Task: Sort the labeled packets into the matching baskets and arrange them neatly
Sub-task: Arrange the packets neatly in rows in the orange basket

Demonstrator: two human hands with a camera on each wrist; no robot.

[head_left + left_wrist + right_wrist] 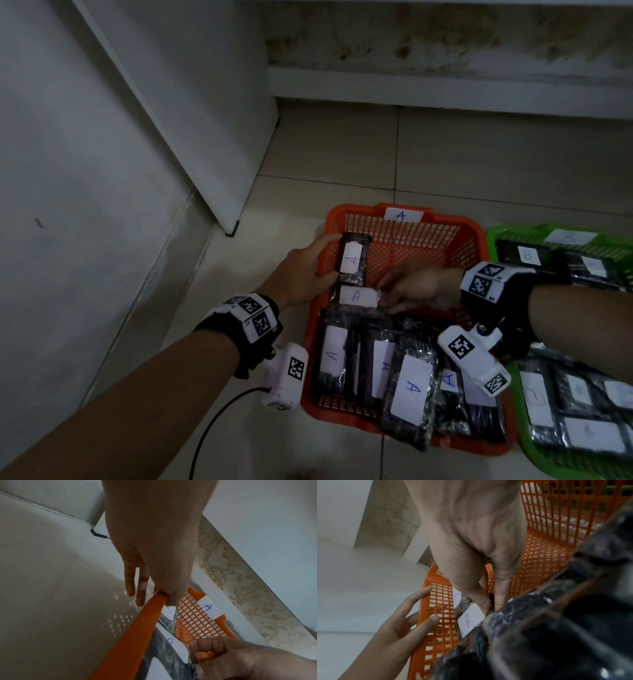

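Bracing the basket (455, 221) with my left hand (301, 270), fingers straight on its wall, I pinch the packet (356, 296) beside that thumb with my right hand (424, 287) to square it.

Tile floor (342, 154), white panel (205, 102), stained back wall (445, 41).
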